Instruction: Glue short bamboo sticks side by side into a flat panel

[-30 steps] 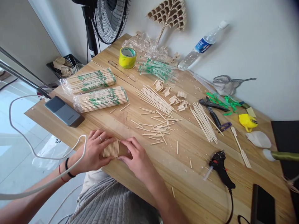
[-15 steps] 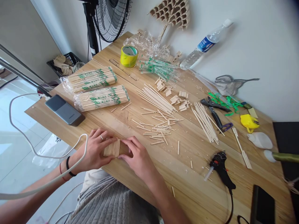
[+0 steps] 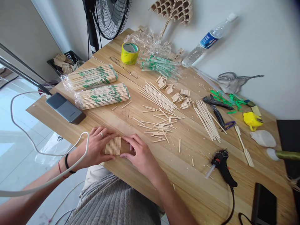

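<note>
A row of short wooden sticks (image 3: pixel 113 146) lies side by side on the table (image 3: pixel 140 167), near its front edge. My left hand (image 3: pixel 95 148) curves around the row's left side, thumb at the bottom and fingers along the top, gripping it. At the right end of the row is my right hand (image 3: pixel 138 153), its thumb and index finger apart, close to the upper and lower right corners, with nothing visible between them. Loose cut sticks (image 3: pixel 161 128) are scattered to the right of my hands.
Packed stick bundles (image 3: pixel 102 96), a power bank (image 3: pixel 65 107) and yellow tape (image 3: pixel 130 53) sit beyond my hands. A white cable (image 3: pixel 86 147) crosses over my left forearm. To the right are long sticks (image 3: pixel 206 120), pliers (image 3: pixel 217 109), a glue gun (image 3: pixel 222 168) and a black phone (image 3: pixel 264 204).
The view has shifted slightly. My right thumb and index finger have moved a little apart from the row's right end, and the row looks straighter.
</note>
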Demonstrator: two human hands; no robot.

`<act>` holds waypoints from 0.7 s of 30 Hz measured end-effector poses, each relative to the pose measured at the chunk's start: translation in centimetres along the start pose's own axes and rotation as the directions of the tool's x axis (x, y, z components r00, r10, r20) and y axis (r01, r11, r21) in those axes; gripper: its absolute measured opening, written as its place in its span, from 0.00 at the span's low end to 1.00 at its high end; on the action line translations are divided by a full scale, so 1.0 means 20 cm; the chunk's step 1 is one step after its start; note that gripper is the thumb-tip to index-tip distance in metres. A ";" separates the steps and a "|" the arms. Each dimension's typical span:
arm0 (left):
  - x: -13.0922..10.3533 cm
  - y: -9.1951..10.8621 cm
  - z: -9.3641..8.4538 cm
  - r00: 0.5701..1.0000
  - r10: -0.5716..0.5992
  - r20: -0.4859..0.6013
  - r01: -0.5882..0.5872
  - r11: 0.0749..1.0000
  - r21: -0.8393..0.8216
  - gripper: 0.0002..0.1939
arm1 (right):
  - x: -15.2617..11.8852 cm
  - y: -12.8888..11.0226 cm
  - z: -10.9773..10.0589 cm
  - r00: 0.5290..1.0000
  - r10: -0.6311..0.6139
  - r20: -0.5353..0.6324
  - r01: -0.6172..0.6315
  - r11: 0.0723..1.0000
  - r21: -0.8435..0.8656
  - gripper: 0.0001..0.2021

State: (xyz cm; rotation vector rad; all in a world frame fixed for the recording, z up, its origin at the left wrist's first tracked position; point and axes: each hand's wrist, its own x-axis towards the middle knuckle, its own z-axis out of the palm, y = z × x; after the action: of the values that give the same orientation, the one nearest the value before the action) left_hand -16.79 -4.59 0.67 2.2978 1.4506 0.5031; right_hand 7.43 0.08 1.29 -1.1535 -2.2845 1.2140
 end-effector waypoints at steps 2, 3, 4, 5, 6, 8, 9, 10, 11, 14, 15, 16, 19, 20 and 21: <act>-0.02 -0.02 0.00 1.000 -0.015 -0.002 0.015 1.000 0.004 0.40 | 0.00 0.00 -0.01 1.000 0.010 0.003 -0.010 1.000 -0.004 0.30; -0.03 -0.02 0.00 1.000 -0.021 -0.010 0.021 1.000 0.005 0.41 | -0.01 -0.01 -0.01 1.000 0.014 0.006 -0.014 1.000 -0.006 0.30; -0.04 -0.03 0.00 0.999 -0.027 -0.021 0.027 1.000 0.003 0.42 | -0.01 -0.01 -0.01 1.000 0.017 0.011 -0.017 1.000 -0.010 0.31; -0.05 -0.03 0.00 0.999 -0.035 -0.027 0.035 0.999 0.000 0.42 | -0.01 -0.02 0.00 1.000 0.020 0.015 -0.020 1.000 -0.013 0.33; -0.05 -0.03 -0.01 0.999 -0.047 -0.024 0.047 0.999 -0.004 0.41 | -0.01 -0.02 0.00 1.000 0.024 0.018 -0.024 1.000 -0.015 0.34; -0.06 -0.02 -0.02 0.997 -0.074 -0.005 0.074 0.997 -0.008 0.41 | -0.01 -0.03 0.01 0.999 0.038 0.024 -0.038 0.999 -0.018 0.37; -0.06 -0.02 -0.03 0.997 -0.082 0.003 0.082 0.997 -0.005 0.40 | 0.00 -0.04 0.01 0.999 0.045 0.028 -0.044 0.999 -0.022 0.38; -0.06 -0.01 -0.04 0.996 -0.084 0.011 0.084 0.996 -0.002 0.39 | 0.00 -0.05 0.01 0.998 0.051 0.033 -0.050 0.998 -0.030 0.39; -0.06 -0.01 -0.04 0.997 -0.080 0.013 0.080 0.997 0.002 0.38 | 0.00 -0.06 0.02 0.998 0.057 0.041 -0.055 0.997 -0.046 0.40; -0.06 -0.01 -0.06 0.998 -0.068 0.002 0.068 0.998 0.007 0.34 | 0.02 -0.08 0.02 0.994 0.079 0.069 -0.071 0.990 -0.121 0.40; -0.05 -0.01 -0.06 0.997 -0.072 -0.002 0.072 0.997 0.006 0.33 | 0.02 -0.09 0.03 0.993 0.091 0.077 -0.079 0.986 -0.147 0.39; -0.05 -0.01 -0.06 0.997 -0.078 -0.008 0.078 0.997 0.003 0.31 | 0.03 -0.09 0.03 0.991 0.102 0.082 -0.088 0.982 -0.167 0.38; -0.05 -0.01 -0.06 0.996 -0.088 -0.020 0.088 0.996 -0.014 0.28 | 0.04 -0.10 0.03 0.989 0.122 0.085 -0.104 0.976 -0.193 0.33; -0.05 -0.01 -0.06 0.996 -0.086 -0.026 0.086 0.996 -0.020 0.27 | 0.04 -0.10 0.03 0.989 0.122 0.084 -0.103 0.975 -0.198 0.33; -0.06 -0.01 -0.05 0.996 -0.082 -0.033 0.082 0.996 -0.023 0.27 | 0.04 -0.10 0.03 0.990 0.117 0.082 -0.098 0.974 -0.203 0.32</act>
State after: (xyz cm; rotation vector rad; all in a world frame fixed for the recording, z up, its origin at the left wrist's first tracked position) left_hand -17.99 -5.37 1.34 2.2126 1.5406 0.5330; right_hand 5.51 -0.36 2.46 -1.3317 -2.4887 1.1196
